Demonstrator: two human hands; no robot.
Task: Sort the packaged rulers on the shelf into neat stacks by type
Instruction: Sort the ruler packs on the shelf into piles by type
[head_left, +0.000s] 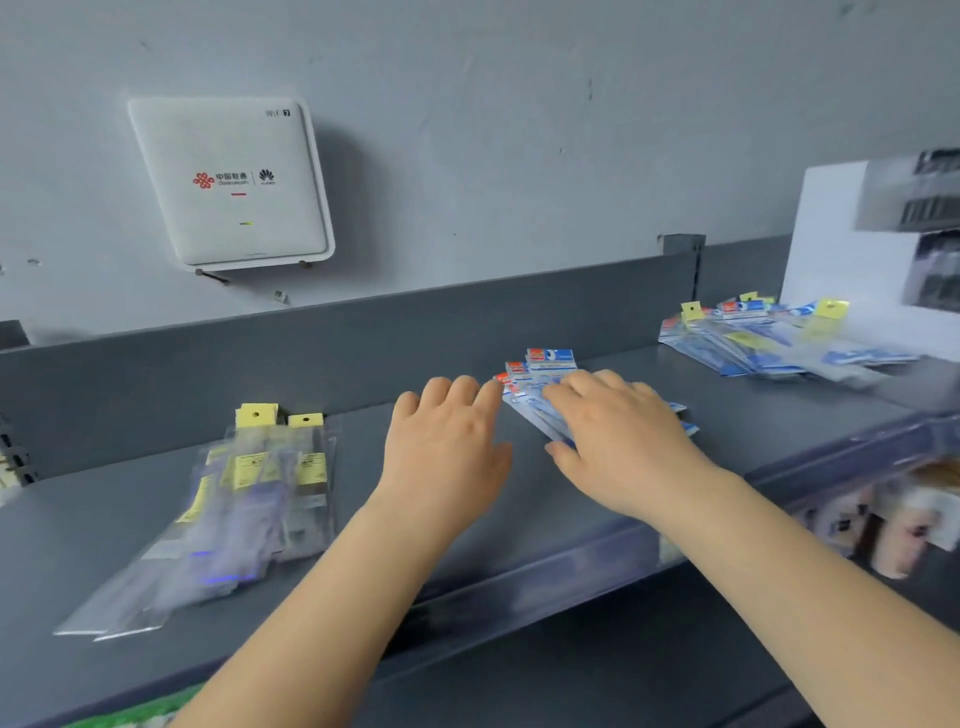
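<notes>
On the grey shelf lie three groups of packaged rulers. A stack with yellow header cards lies at the left. A fanned stack with red-and-blue headers lies in the middle. My right hand rests flat on that middle stack with straight fingers. My left hand is open just left of it, its fingertips touching the stack's left edge. A mixed, untidy pile of both types lies at the far right of the shelf.
A white wifi router hangs on the wall above the shelf. A white box stands at the right end behind the mixed pile. The shelf has a raised back rail and a clear front lip. Other goods hang below at right.
</notes>
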